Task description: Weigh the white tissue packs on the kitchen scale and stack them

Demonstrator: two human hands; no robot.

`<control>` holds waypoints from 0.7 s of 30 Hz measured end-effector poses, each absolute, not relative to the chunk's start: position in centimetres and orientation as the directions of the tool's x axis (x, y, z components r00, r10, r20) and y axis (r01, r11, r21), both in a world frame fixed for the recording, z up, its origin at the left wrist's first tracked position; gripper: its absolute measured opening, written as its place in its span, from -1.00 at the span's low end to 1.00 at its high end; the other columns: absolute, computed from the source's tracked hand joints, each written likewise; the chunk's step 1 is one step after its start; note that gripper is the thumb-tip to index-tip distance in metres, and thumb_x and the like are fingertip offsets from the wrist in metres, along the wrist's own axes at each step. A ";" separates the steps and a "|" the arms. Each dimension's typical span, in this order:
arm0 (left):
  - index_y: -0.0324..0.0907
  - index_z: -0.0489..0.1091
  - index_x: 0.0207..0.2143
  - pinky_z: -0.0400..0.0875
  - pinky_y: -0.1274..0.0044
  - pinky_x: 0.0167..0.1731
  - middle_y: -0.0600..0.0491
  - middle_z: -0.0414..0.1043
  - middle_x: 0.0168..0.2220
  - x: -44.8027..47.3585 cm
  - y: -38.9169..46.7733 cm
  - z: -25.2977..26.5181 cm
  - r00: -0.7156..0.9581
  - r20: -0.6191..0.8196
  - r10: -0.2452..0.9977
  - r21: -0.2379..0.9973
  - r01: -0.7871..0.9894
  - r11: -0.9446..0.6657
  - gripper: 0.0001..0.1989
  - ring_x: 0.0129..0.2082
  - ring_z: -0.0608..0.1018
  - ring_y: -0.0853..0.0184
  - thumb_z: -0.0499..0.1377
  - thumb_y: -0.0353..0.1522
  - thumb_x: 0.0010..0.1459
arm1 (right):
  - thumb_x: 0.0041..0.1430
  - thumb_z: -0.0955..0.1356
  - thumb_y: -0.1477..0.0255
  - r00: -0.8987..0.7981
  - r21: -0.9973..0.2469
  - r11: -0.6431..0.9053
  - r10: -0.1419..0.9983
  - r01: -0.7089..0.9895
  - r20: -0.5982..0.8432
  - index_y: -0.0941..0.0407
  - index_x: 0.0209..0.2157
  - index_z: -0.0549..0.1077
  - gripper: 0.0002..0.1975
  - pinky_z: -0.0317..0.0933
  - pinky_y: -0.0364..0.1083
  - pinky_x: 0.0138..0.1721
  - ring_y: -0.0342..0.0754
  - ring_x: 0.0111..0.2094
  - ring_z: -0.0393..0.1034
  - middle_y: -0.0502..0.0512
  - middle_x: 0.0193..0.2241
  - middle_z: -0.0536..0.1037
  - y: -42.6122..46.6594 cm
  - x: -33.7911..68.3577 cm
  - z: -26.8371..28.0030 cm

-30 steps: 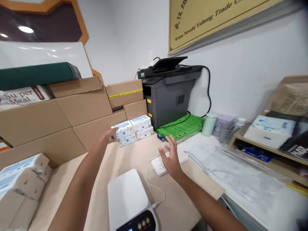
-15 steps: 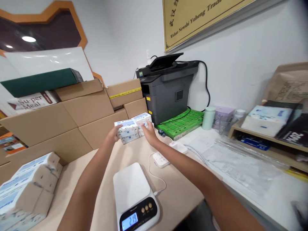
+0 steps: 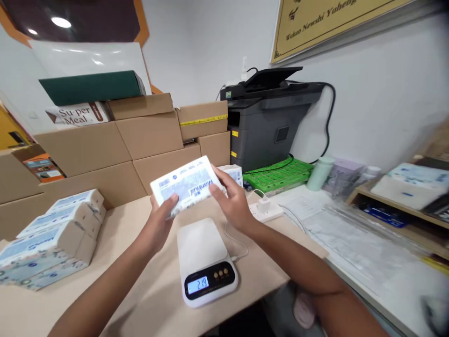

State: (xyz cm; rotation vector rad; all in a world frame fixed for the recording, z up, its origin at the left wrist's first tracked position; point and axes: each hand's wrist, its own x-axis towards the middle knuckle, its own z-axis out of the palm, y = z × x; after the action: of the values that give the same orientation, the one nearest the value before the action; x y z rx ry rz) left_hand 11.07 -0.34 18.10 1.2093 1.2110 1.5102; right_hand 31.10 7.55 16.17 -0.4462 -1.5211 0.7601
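Observation:
A white and blue tissue pack (image 3: 187, 185) is held tilted in the air, its printed face turned toward me. My left hand (image 3: 159, 224) grips its left end, thumb on the front. At the right end, my right hand (image 3: 233, 201) closes on the same pack with the thumb pressed on its face. Below it lies a white digital scale (image 3: 201, 243) with a bare top and a lit display reading 219. Partly hidden behind my right hand, more tissue packs (image 3: 235, 173) sit near the printer.
Stacked tissue packs (image 3: 59, 238) stand on the left of the table. Cardboard boxes (image 3: 154, 135) line the back, beside a dark printer (image 3: 266, 126) and a green tray (image 3: 277, 175). A power strip (image 3: 263, 210) lies right of the scale, with a mint bottle (image 3: 320, 173) farther right.
My hands have lifted a tissue pack from the group near the printer and brought it closer, above the back of the scale. The camera view has shifted left.

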 end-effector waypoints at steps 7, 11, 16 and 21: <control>0.24 0.18 0.50 0.46 -0.08 0.32 -0.02 0.45 0.40 11.2 -7.8 13.4 -0.027 -0.077 0.997 0.985 -0.160 0.072 -0.07 0.44 0.40 -0.26 0.36 0.12 0.13 | 0.31 0.49 0.04 -0.357 -0.561 0.821 0.494 -0.109 0.793 -0.13 0.54 0.09 -0.09 -0.10 0.38 0.56 0.30 0.59 -0.07 0.16 0.58 0.08 2.2 33.0 11.4; 0.19 0.18 0.51 0.35 -0.10 0.40 0.02 0.43 0.41 10.5 -8.5 13.1 -0.059 -0.040 0.997 0.989 -0.148 0.031 -0.04 0.49 0.32 -0.27 0.32 0.18 0.12 | 0.24 0.55 0.06 -0.511 -0.656 0.749 0.528 -0.097 0.679 -0.12 0.61 -0.18 0.16 -0.27 0.39 0.58 0.29 0.63 -0.36 0.12 0.64 -0.17 0.7 33.0 11.9; 0.21 0.14 0.52 0.33 -0.05 0.43 0.10 0.41 0.43 10.3 -9.2 11.7 -0.225 0.099 0.969 0.986 -0.111 -0.127 -0.05 0.53 0.26 -0.17 0.11 0.34 0.19 | 0.19 0.58 0.08 -0.592 -0.748 0.654 0.560 -0.114 0.580 -0.19 0.60 -0.37 0.31 -0.12 0.41 0.54 0.28 0.62 -0.25 0.09 0.62 -0.10 -1.1 33.4 11.3; 0.10 0.16 0.51 0.19 0.01 0.51 0.02 0.30 0.50 11.5 -6.4 8.5 -0.106 0.067 0.992 0.966 -0.240 -0.091 0.03 0.57 0.16 -0.15 0.12 0.39 0.15 | 0.23 0.47 -0.15 -0.582 -0.869 0.488 0.686 -0.079 0.438 -0.13 0.61 -0.36 0.25 -0.25 0.38 0.56 0.28 0.62 -0.23 0.09 0.64 -0.25 1.1 34.8 7.8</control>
State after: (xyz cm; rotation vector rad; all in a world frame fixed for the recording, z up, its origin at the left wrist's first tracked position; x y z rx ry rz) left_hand 11.52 -6.41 8.50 1.0324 1.0531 1.4460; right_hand 34.84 1.11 7.82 -0.5036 -1.9081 1.1696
